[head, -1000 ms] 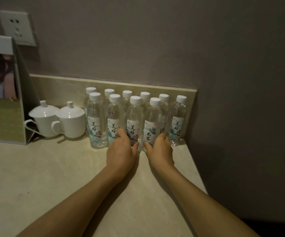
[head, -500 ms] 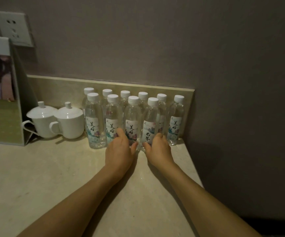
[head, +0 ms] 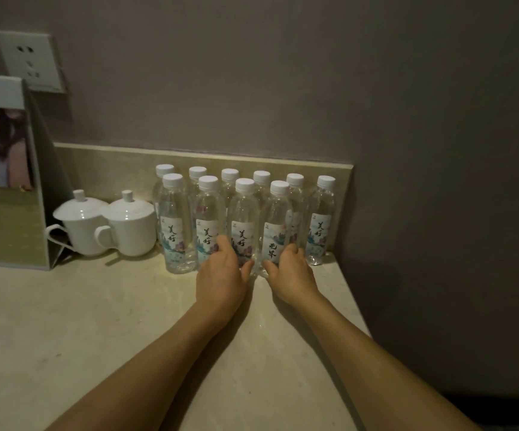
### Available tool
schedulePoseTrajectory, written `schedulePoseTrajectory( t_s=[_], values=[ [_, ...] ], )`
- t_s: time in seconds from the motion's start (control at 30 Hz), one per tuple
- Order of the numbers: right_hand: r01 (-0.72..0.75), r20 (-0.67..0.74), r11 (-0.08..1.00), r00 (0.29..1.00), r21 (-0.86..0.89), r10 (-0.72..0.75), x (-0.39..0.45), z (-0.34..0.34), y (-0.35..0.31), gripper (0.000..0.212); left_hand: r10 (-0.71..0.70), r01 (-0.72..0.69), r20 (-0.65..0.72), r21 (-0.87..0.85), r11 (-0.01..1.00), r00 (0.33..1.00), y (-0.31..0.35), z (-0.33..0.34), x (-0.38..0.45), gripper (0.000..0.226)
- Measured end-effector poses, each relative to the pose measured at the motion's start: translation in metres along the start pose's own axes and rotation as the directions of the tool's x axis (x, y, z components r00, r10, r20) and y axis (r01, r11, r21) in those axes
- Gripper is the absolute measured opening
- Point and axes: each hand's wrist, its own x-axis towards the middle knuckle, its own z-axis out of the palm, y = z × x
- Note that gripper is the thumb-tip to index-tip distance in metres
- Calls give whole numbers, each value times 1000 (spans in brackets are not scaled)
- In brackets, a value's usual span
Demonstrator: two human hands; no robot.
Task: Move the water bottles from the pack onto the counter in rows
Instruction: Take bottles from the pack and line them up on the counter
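Observation:
Several clear water bottles with white caps stand upright in two rows on the beige counter [head: 96, 321], against the backsplash. My left hand [head: 221, 275] holds the base of the third front-row bottle [head: 243, 219], thumb on its right side and fingers on its left. Beside it, my right hand [head: 291, 273] holds the base of the fourth front-row bottle [head: 277, 222], thumb on its left side. The leftmost front bottle [head: 176, 225] and the far-right bottle [head: 322, 219] stand untouched. No pack is in view.
Two white lidded cups [head: 81, 227] [head: 132, 227] sit just left of the bottles. A folded display card [head: 6, 194] stands at the far left under a wall socket [head: 29, 59]. The counter's right edge [head: 353, 303] runs close to my right hand.
Both hands stay on the same two front bottles at their bases. Only the view has shifted slightly.

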Motion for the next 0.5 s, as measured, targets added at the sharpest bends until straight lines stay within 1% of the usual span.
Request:
schedulePoseTrajectory(
  t_s=[0.1,0.23,0.37,0.5],
  values=[
    [-29,24,999,999,36,28,1,1,1,56,-1,1,2,3,1000,1000,1,-2,0,44],
    [-31,45,992,999,120,26,6,6,7,51,55,-54,8,-18,998,998,-5,-2,-4,38],
    [-26,29,989,999,148,22,13,15,15,46,44,-43,18,-72,996,999,-3,-6,-6,34],
    [-55,-33,985,998,165,61,-1,10,5,53,18,-13,36,-136,991,999,0,-9,-8,36]
  ],
)
